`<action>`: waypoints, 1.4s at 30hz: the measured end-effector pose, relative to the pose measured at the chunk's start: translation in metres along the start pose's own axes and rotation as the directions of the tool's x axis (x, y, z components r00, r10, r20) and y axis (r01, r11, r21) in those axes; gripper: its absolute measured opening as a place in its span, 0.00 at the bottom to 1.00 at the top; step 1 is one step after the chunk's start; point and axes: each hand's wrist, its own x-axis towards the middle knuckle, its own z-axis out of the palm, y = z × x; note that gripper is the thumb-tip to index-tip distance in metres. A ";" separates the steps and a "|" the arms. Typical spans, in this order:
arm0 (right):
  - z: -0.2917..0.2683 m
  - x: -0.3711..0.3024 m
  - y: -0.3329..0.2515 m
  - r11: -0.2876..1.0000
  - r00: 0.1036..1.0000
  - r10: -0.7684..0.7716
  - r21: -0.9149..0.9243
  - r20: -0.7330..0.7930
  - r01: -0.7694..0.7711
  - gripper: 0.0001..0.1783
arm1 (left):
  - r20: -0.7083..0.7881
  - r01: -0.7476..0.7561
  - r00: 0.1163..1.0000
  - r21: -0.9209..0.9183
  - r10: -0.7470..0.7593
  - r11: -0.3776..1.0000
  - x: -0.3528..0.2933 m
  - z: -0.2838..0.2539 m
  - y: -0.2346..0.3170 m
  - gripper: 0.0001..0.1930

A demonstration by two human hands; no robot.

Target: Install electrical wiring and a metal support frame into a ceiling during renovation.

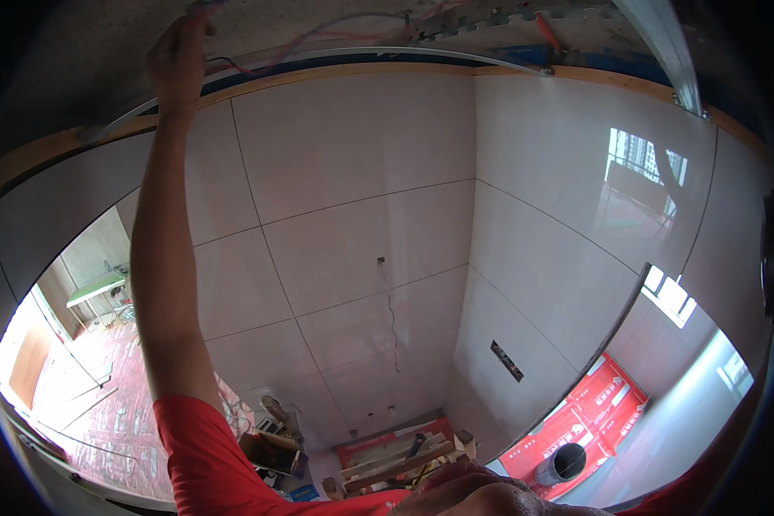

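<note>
My left arm, in a red sleeve, stretches up past the tiled wall (344, 146) to the ceiling. My left hand (179, 60) is raised above the wooden strip (335, 77) at the wall's top, its fingers closed. Something dark and small shows at the fingertips at the upper edge, too dim to name. Beside the hand, loose red and dark wires (305, 39) run along the rough ceiling. A thin metal rail (353, 53) follows the top of the wall behind the wrist. My right hand is out of view; only a dark red sleeve shows at the lower right.
A metal ceiling channel (658, 43) hangs at the upper right. Below are a wooden platform (404, 460), a box of tools (271, 451) and a black pipe (568, 463) standing on red floor covering (606, 404). A wire (394, 331) dangles from the wall.
</note>
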 end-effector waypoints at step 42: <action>0.047 -0.046 -0.026 0.771 0.991 -0.116 0.635 0.069 0.046 0.20 | 0.594 -0.405 0.753 0.758 -0.283 0.512 0.043 -0.040 -0.035 0.18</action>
